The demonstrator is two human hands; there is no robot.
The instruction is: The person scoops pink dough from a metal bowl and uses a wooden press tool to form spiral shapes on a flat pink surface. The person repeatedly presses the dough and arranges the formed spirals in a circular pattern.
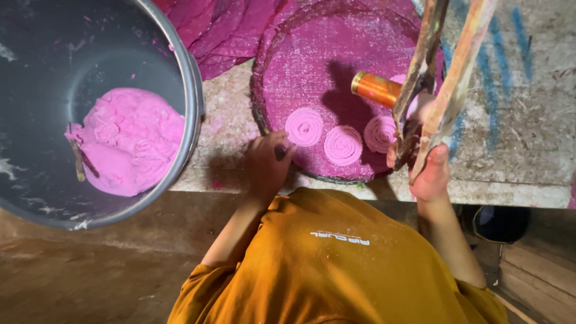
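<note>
Closest to me is my orange shirt [336,264], and from it my two arms go forward to the desk [516,150]. My left hand [269,163] rests on the near rim of the round pink woven tray [312,66], fingers closed on the rim, with something small and dark between them that I cannot make out. My right hand [429,171] is closed around the lower ends of the two wooden handles [447,78] of the press, which rise up towards the camera; its orange metal cylinder [377,89] hangs over the tray. On the tray lie three pink dough spirals [343,145] in a row near the front edge, close together but not touching; the right one is partly hidden behind the handles. To do this step well, I think I must hold the tray steady with the left hand, squeeze the handles evenly so the dough string stays unbroken, and move the cylinder in slow circles from the centre outward, leaving a small gap to the neighbour spiral. Further left stands the big grey bucket [192,90] with the pink dough mass [129,141] and a small stick in it. Behind the tray lie more pink trays [210,30], stacked.
</note>
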